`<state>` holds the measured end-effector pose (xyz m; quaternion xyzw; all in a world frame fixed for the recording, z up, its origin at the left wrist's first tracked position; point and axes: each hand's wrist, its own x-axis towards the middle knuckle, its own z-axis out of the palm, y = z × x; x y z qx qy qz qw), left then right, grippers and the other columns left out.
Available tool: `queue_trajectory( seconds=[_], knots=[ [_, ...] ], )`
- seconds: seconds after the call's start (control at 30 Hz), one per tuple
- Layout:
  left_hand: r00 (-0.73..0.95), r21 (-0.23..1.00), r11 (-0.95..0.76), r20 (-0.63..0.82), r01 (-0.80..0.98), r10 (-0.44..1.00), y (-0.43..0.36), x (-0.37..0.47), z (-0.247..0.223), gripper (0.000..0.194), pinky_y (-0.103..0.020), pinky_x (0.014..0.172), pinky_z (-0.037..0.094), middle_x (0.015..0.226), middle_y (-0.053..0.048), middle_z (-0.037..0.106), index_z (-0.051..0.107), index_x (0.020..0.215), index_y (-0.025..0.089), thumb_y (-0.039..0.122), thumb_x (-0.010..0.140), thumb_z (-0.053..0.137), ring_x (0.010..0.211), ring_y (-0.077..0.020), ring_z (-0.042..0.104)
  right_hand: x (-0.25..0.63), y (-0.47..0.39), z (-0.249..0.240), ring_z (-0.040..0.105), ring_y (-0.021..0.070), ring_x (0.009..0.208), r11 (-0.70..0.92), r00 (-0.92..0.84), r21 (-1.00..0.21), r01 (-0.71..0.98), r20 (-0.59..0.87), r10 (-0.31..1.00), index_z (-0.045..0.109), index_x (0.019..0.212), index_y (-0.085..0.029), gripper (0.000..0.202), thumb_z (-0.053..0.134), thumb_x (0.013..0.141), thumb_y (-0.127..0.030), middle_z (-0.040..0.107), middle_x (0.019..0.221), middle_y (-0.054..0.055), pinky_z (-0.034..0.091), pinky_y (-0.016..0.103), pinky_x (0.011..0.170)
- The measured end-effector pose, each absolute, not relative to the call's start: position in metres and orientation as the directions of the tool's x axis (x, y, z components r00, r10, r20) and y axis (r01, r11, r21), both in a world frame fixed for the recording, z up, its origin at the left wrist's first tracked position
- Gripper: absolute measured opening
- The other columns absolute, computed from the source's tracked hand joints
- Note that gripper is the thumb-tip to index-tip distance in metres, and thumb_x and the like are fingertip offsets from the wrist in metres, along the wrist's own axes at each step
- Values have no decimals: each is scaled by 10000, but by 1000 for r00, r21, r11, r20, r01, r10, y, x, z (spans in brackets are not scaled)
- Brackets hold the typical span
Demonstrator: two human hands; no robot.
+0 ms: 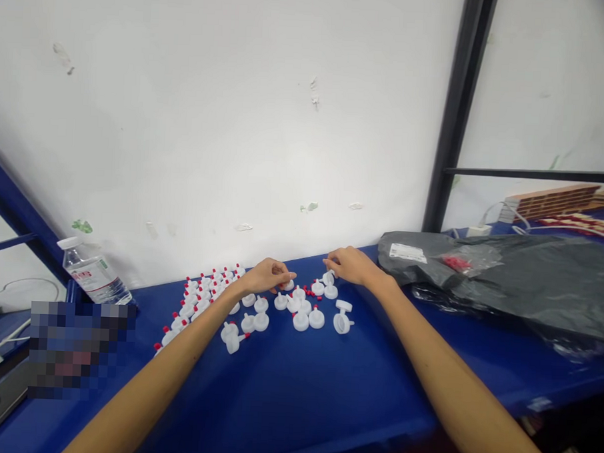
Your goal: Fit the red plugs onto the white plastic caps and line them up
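On the blue table (295, 386) lie many white plastic caps with spouts. Rows of them with red tips (204, 292) stand at the left, partly behind my left forearm. My left hand (270, 276) has its fingers drawn together at a white cap (290, 285). Small red pieces (310, 291) are scattered between my hands among loose white caps (301, 320). My right hand (344, 263) is closed, thumb and finger pinched, just above a white cap (328, 278); what it holds, if anything, is too small to make out. Two caps (342, 322) lie on their sides nearer the front.
A water bottle (97, 274) leans at the left, beside a pixelated area. A dark plastic bag (510, 269) with a clear packet of red pieces (456, 262) lies at the right. Behind the table is a white wall (286, 119) and a black metal post (454, 119).
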<state>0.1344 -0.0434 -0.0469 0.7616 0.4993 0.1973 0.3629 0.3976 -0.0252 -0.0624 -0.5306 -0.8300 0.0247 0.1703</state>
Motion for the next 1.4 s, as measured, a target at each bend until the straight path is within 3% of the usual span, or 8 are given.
queue_trajectory(
  seconds=[0.2, 0.37, 0.53, 0.7, 0.8, 0.87, 0.97, 1.4],
  knots=[
    [450, 798, -256, -21, 546, 893, -42, 130, -49, 521, -276, 629, 539, 713, -79, 718, 703, 736, 126, 646, 751, 692, 671, -174, 666, 398, -25, -63, 681, 200, 812, 438, -383, -213, 873, 257, 887, 756, 937, -212, 349, 466, 992, -399, 767, 915, 85, 366, 250, 641],
    [460, 871, -161, -82, 464, 884, -46, 128, -44, 535, -346, 821, 555, 819, -140, 770, 722, 792, 118, 651, 764, 687, 840, -240, 729, 399, -24, -64, 678, 193, 801, 446, -391, -220, 867, 254, 885, 749, 922, -223, 335, 470, 988, -396, 766, 910, 71, 365, 247, 636],
    [402, 882, -123, -80, 455, 912, -49, 124, -40, 504, -369, 904, 516, 928, -140, 781, 712, 840, 146, 643, 804, 636, 973, -267, 720, 399, -24, -64, 674, 193, 798, 440, -386, -221, 870, 247, 889, 747, 924, -217, 342, 464, 991, -398, 764, 913, 78, 362, 246, 632],
    [274, 779, -227, 73, 585, 959, -43, 123, -45, 524, -331, 799, 534, 955, -128, 769, 704, 953, 146, 591, 891, 434, 892, -227, 717, 399, -25, -64, 676, 194, 808, 441, -389, -216, 871, 243, 889, 752, 937, -219, 350, 461, 991, -406, 765, 921, 79, 368, 245, 643],
    [243, 684, -281, 154, 673, 958, -39, 125, -48, 453, -326, 740, 520, 968, -108, 761, 734, 1009, 155, 529, 790, 601, 826, -233, 692, 399, -25, -63, 681, 198, 826, 439, -389, -211, 873, 242, 889, 757, 942, -216, 349, 463, 991, -398, 766, 925, 85, 374, 245, 649],
    [276, 628, -312, 157, 713, 948, -38, 126, -51, 372, -322, 724, 509, 913, -88, 766, 771, 928, 169, 458, 703, 707, 793, -239, 682, 398, -25, -63, 684, 200, 832, 438, -387, -208, 875, 244, 889, 757, 948, -215, 348, 463, 992, -395, 766, 928, 86, 377, 246, 652],
    [341, 580, -356, 140, 733, 930, -37, 129, -55, 247, -302, 716, 510, 822, -69, 771, 785, 806, 176, 386, 712, 696, 769, -230, 689, 398, -26, -62, 687, 204, 833, 437, -386, -204, 876, 248, 889, 757, 953, -216, 344, 465, 992, -394, 768, 927, 85, 383, 248, 657],
    [366, 385, -432, 235, 815, 900, -36, 139, -61, 174, -285, 657, 458, 723, -48, 714, 690, 773, 180, 274, 796, 546, 702, -202, 651, 396, -29, -60, 687, 194, 806, 436, -384, -205, 876, 250, 889, 756, 932, -212, 337, 474, 993, -387, 772, 924, 81, 378, 244, 650]
  ],
)
